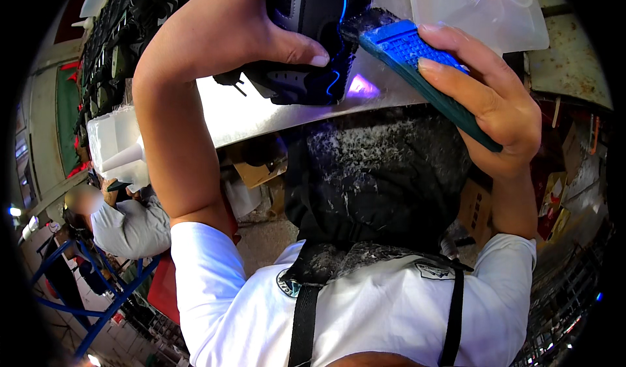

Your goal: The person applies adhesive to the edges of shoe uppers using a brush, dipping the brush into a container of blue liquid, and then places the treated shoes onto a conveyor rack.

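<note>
We see the left hand (277,37) holding a black shoe (297,83) at the top of the view, its thumb laid across the upper; we cannot see where its other fingers lie. A thin blue-lit line runs along the shoe, which is over the metal tabletop (244,109) near its front edge. The right hand (492,93) grips a blue-backed brush (427,86), with fingers on its textured blue face and the dark bristly end right at the shoe's side; we cannot tell whether they touch. A violet patch of light falls on the tabletop between shoe and brush. Beyond the brush stands a translucent plastic tub (528,24). Below the table edge we see a black apron (375,178) speckled with pale residue. At left, many dark shoes (104,73) are crowded together, and farther off sits a person in a grey top (134,227).
</note>
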`<state>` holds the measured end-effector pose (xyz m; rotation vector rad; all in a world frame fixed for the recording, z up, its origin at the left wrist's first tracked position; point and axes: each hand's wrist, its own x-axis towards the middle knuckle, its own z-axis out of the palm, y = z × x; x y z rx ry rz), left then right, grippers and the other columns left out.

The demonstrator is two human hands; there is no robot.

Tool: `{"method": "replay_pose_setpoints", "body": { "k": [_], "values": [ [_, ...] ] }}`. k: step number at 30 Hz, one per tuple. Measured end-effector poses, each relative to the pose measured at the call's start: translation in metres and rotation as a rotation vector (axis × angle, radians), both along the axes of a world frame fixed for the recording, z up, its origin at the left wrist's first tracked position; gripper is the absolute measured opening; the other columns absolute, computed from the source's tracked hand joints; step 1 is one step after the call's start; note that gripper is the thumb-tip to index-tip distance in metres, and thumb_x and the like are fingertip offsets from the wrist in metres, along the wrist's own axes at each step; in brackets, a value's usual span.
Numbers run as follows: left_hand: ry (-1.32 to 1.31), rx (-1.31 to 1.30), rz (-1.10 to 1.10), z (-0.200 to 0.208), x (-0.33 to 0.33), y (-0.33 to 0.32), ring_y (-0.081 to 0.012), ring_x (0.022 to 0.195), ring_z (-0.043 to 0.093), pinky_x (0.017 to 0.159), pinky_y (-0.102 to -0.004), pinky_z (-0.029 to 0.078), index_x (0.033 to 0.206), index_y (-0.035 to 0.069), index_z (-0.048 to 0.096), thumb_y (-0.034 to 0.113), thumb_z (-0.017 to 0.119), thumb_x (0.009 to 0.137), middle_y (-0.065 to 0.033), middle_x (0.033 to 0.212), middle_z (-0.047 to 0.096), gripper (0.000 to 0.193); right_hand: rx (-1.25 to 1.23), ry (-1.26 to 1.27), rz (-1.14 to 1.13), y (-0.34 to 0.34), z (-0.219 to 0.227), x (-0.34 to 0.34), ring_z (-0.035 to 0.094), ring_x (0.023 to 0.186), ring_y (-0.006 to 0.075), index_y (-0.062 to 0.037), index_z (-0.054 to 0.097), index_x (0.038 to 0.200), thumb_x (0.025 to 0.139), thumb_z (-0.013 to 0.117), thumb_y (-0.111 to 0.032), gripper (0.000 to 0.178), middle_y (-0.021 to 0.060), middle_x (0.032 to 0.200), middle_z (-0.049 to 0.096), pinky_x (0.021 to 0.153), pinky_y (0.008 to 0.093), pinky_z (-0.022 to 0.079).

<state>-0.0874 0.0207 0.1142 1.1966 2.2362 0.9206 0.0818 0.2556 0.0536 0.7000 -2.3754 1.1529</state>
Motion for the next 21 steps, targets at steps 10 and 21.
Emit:
{"method": "replay_pose_setpoints", "body": {
  "k": [10, 21],
  "values": [
    [-0.147, 0.011, 0.072, -0.002, -0.005, 0.0, -0.0197, 0.109, 0.062, 0.092, -0.0329, 0.056, 0.154, -0.003, 0.014, 0.014, 0.096, 0.062, -0.0168, 0.127, 0.059, 0.124, -0.003, -0.051, -0.058, -0.004, -0.022, 0.001, 0.068, 0.11, 0.0338, 0.0046, 0.072, 0.112, 0.079, 0.07, 0.012, 0.034, 0.0257, 0.121, 0.067, 0.093, 0.0366, 0.057],
    [-0.124, 0.083, 0.052, -0.011, -0.003, -0.012, -0.0213, 0.118, 0.057, 0.098, -0.0398, 0.053, 0.153, 0.003, 0.024, 0.012, 0.091, 0.066, -0.0139, 0.131, 0.058, 0.11, -0.857, -0.148, -0.028, -0.037, -0.05, -0.004, 0.074, 0.091, 0.0314, 0.015, 0.062, 0.118, 0.091, 0.064, 0.008, 0.028, 0.0267, 0.105, 0.071, 0.083, 0.038, 0.062]
  ]
}}
